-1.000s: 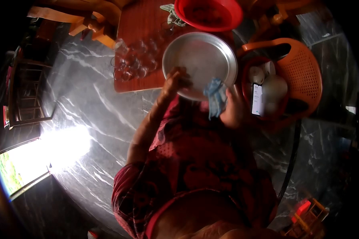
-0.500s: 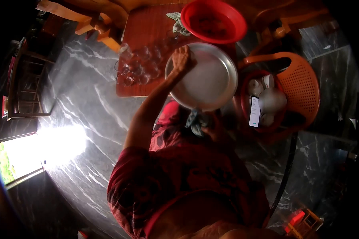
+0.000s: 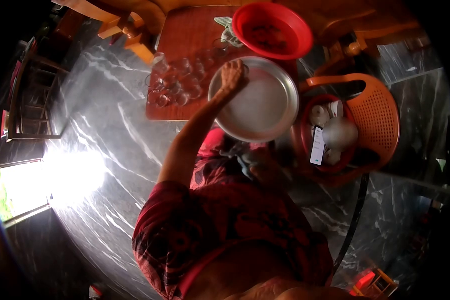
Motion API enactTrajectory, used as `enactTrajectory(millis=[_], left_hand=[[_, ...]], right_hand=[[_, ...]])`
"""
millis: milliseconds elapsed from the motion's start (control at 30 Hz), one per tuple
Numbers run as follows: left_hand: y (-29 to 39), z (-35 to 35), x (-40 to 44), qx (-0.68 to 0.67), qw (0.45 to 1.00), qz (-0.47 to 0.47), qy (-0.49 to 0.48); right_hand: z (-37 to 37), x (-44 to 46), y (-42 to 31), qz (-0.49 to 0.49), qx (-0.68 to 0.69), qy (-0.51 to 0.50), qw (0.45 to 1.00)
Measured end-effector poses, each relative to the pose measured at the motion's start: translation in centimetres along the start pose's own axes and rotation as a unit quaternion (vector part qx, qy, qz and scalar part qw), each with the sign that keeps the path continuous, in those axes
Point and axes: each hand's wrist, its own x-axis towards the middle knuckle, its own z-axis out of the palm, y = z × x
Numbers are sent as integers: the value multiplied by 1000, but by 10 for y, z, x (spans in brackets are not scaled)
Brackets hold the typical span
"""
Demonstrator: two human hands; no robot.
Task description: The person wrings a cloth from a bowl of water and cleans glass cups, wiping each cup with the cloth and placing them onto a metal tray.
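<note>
A round metal tray (image 3: 265,107) lies at the near edge of the red-brown table (image 3: 185,30). My left hand (image 3: 233,75) is over the tray's upper left part, its fingers curled down together; what they hold, if anything, is hidden. Below the tray, in shadow before my lap, my right hand (image 3: 262,169) is closed on a blue-grey cloth (image 3: 246,164). Several clear glasses (image 3: 177,85) stand on the table to the left of the tray.
Behind the tray is a red basin (image 3: 300,35), with a pale green cloth (image 3: 228,34) beside it. On the right, an orange chair (image 3: 380,115) bears a red tub (image 3: 305,137) with white cups (image 3: 336,108) and a lit phone (image 3: 317,145). A black cable (image 3: 355,220) runs down behind.
My left hand has moved up over the tray from its lower left edge. My right hand, with the cloth, has dropped from the tray's lower right edge towards my lap. The view has shifted slightly.
</note>
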Motion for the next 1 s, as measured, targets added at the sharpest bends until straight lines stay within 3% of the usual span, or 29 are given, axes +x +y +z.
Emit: enactTrajectory(millis=[133,233,300,367,533,567,633,700,833,933,1000], left_hand=[[1,-14,-13,-53,999,0,-1],[-2,-26,-20,-83,996,-12,40],[-20,-28,-14,-9,993,-13,116],[-35,-37,-2,77,979,10,190],[-53,-54,33,111,984,33,133],[-54,-56,40,121,986,45,109],[-57,-45,52,164,977,53,128],[-54,-41,62,195,979,12,50],[-61,-26,74,205,978,-26,13],[-69,-20,77,171,985,-30,-10],[-76,-16,76,145,989,-16,12]], right_hand=[[-1,0,-11,84,33,59,994],[-4,9,-33,45,38,44,997],[-3,9,-33,152,330,29,931],[-6,6,-5,169,325,-10,931],[-2,5,12,159,280,-36,946],[-4,6,3,193,430,-9,882],[-7,6,-6,219,568,19,793],[-11,6,-7,228,488,21,842],[-15,-3,11,174,401,48,898],[-25,-6,23,230,515,-13,825],[-17,14,-40,127,640,-80,753]])
